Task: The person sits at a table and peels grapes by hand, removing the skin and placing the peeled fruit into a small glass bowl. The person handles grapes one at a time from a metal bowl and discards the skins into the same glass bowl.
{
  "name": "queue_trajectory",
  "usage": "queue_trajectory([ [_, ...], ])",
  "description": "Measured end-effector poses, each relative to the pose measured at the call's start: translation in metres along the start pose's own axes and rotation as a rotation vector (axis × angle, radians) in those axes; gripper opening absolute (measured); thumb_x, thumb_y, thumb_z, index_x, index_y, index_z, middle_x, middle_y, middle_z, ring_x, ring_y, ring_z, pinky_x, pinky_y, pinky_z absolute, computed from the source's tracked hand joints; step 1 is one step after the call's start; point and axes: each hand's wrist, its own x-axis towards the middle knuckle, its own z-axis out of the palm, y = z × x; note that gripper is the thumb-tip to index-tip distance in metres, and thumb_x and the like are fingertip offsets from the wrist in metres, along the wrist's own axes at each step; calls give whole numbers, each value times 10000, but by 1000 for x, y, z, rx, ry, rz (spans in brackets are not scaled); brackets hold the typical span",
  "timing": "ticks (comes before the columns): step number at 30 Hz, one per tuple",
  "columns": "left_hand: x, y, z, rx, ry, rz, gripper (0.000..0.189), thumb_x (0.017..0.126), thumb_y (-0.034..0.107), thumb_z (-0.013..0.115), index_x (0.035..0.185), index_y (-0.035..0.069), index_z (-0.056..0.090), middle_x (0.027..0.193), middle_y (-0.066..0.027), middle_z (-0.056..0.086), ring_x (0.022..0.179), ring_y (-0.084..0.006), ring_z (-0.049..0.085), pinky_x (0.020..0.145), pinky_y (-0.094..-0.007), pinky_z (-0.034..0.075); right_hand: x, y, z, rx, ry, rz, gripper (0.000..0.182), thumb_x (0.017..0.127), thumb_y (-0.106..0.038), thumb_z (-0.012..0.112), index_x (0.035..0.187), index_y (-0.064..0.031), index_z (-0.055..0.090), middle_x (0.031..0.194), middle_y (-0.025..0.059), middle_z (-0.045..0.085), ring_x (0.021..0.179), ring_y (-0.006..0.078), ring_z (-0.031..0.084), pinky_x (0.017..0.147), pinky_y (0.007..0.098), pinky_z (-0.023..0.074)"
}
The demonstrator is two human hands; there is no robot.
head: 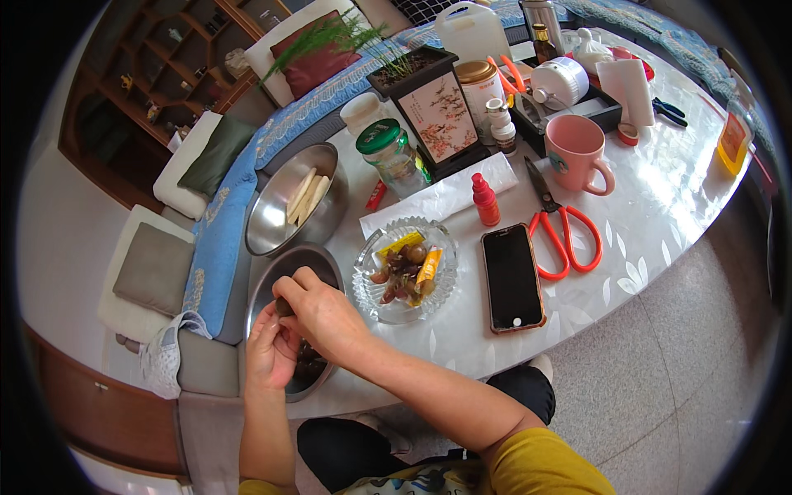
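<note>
Both hands meet above a steel bowl (263,281) near the table's left end. Between their fingertips is a small, dark round fruit, apparently a grape (284,307). My left hand (272,352) pinches it from below, palm turned up. From above, the bent fingers of my right hand (322,312) grip the same fruit. More dark grapes (308,365) lie in the bowl, partly hidden by my hands. Right of the bowl, a cut-glass dish (365,297) carries grape skins (405,272) and yellow wrappers (428,267).
Behind is a second steel bowl (263,226) with pale sticks (307,197). A phone (512,278), red-handled scissors (560,238), a red bottle (486,201) and a pink mug (575,154) lie to the right. A green-lidded jar (396,158) and planter (439,120) stand farther back.
</note>
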Motion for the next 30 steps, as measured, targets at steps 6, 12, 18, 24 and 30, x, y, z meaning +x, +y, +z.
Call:
queue_trajectory([
  [6, -3, -1, 2, -3, -6, -34, 335, 895, 134, 582, 1192, 16, 481, 1077, -58, 584, 959, -131, 593, 855, -258, 508, -2, 3, 5, -29, 12, -73, 293, 714, -27, 652, 948, -51, 478, 927, 155, 480, 783, 383, 574, 653, 429, 488],
  [12, -6, -1, -15, 28, 2, -23, 316, 872, 79, 592, 1162, 15, 484, 1076, -67, 580, 963, -140, 595, 857, -268, 512, -3, -2, 3, -28, -65, -64, 283, 709, -22, 650, 938, -47, 486, 901, 159, 491, 771, 388, 577, 645, 431, 488],
  [18, -8, 1, 7, 102, 21, 22, 300, 856, 95, 599, 1122, 28, 479, 1061, -62, 566, 922, -142, 600, 829, -273, 526, -1, 0, 4, 79, -99, -36, 276, 692, -21, 661, 924, -33, 513, 876, 164, 522, 782, 380, 581, 668, 428, 487],
  [24, -3, -1, -9, 163, 41, 55, 514, 779, 217, 699, 1199, 55, 451, 1097, -46, 554, 986, -158, 576, 861, -290, 500, 0, 1, 4, 216, -108, 34, 297, 683, -27, 681, 946, -24, 543, 910, 176, 577, 833, 362, 591, 732, 398, 484],
  [30, 7, -4, -3, 161, 126, 89, 144, 873, 89, 576, 1001, 37, 536, 967, -66, 594, 884, -144, 601, 748, -240, 521, 0, -4, 2, 306, -176, 26, 283, 709, -35, 671, 969, -18, 562, 930, 176, 583, 865, 356, 591, 758, 384, 480],
])
